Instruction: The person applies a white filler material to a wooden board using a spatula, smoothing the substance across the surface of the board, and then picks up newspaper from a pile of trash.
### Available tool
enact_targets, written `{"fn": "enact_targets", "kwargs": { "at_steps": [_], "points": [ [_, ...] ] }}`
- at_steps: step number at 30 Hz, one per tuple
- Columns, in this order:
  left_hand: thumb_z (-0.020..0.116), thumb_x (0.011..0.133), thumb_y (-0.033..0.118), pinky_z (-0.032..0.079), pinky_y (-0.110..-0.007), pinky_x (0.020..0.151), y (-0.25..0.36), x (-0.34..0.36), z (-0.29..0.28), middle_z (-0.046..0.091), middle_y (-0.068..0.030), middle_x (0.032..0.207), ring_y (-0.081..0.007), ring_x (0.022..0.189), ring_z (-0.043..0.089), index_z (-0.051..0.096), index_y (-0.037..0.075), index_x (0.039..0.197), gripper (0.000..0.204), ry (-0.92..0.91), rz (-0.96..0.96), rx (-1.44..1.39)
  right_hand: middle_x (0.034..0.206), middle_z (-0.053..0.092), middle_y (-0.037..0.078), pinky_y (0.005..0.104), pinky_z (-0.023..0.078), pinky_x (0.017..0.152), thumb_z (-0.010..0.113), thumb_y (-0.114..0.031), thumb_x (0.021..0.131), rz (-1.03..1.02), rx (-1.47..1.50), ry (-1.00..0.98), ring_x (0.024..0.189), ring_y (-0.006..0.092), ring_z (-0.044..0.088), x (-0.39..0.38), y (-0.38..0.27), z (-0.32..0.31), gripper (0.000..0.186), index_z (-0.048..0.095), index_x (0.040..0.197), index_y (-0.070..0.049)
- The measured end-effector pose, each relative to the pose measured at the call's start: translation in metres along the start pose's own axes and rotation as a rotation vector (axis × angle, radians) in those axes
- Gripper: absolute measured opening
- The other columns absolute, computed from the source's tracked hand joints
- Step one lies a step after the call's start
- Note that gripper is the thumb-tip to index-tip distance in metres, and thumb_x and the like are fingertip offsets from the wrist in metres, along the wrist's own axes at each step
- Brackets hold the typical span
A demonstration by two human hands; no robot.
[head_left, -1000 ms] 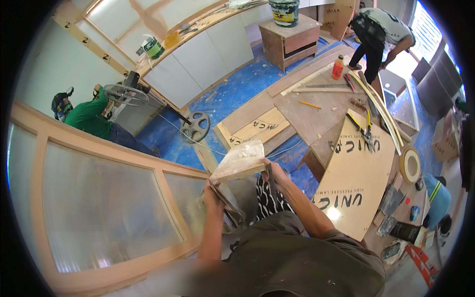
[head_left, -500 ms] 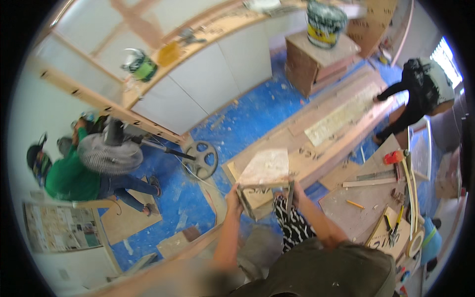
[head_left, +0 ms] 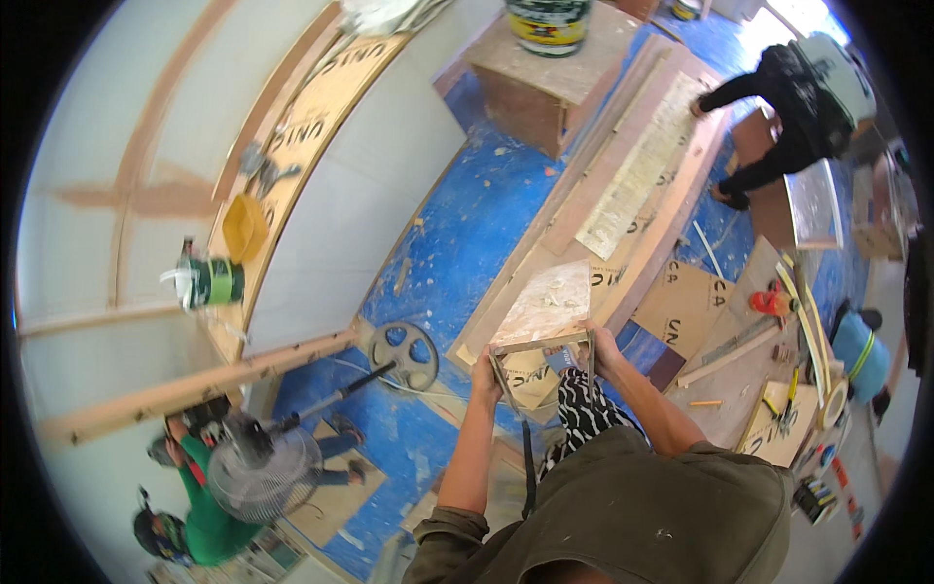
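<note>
My left hand is closed on the left side of a boxy, open frame with thin dark edges. My right hand grips its right side. A pale, scuffed panel forms the frame's far face, with small crumbs on it. Through the opening show printed board and a small blue card-like piece. What the frame belongs to, I cannot make out. Beyond it lies a long wooden panel, bearing a narrow pale strip. A dark strap hangs near my left forearm.
At far right a person bends over the long panel. Lower left, a person in green is beside a standing fan. To my right a board carries a pencil and pliers. Blue sheeting covers floor.
The view has swung, so the counter and fan sit lower and further left. Both hands keep their grip on the frame, which is now tilted slightly differently.
</note>
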State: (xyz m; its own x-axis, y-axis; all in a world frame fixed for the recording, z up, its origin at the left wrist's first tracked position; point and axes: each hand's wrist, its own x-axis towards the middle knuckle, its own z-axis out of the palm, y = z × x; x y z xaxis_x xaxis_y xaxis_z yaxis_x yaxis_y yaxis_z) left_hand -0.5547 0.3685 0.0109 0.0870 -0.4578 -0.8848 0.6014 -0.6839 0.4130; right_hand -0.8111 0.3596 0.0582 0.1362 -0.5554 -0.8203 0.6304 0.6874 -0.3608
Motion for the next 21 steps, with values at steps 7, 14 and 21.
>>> {"fn": "enact_targets", "kwargs": {
  "at_steps": [7, 14, 21],
  "points": [
    [0.058, 0.093, 0.035, 0.037, -0.025, 0.04, 0.061, 0.022, 0.117, 0.065, -0.0072, 0.07, -0.0124, 0.044, 0.046, 0.066, 0.008, 0.092, 0.028, -0.154, -0.015, 0.438, 0.071, 0.058, 0.009, 0.0363, 0.046, 0.042, 0.057, -0.036, 0.09, -0.105, 0.206, 0.095, 0.048, 0.0205, 0.054, 0.012, -0.036, -0.031, 0.034, 0.06, 0.1, -0.003],
    [0.056, 0.09, 0.028, 0.036, -0.025, 0.04, 0.062, 0.054, 0.242, 0.068, -0.014, 0.092, -0.0115, 0.049, 0.045, 0.058, 0.003, 0.108, 0.031, -0.394, -0.314, 0.897, 0.08, 0.056, 0.003, 0.0277, 0.037, 0.042, 0.058, -0.04, 0.085, -0.401, 0.602, 0.399, 0.053, 0.0137, 0.047, 0.037, -0.027, -0.076, 0.03, 0.064, 0.097, -0.013],
    [0.058, 0.084, 0.023, 0.026, -0.022, 0.035, 0.034, 0.123, 0.315, 0.067, -0.0143, 0.087, -0.0088, 0.039, 0.031, 0.059, 0.003, 0.1, 0.026, -0.69, -0.604, 1.457, 0.09, 0.058, 0.005, 0.0337, 0.042, 0.063, 0.052, -0.042, 0.094, -0.61, 0.913, 0.638, 0.074, 0.0141, 0.049, 0.088, 0.087, -0.073, 0.039, 0.063, 0.112, -0.01]
  ]
}}
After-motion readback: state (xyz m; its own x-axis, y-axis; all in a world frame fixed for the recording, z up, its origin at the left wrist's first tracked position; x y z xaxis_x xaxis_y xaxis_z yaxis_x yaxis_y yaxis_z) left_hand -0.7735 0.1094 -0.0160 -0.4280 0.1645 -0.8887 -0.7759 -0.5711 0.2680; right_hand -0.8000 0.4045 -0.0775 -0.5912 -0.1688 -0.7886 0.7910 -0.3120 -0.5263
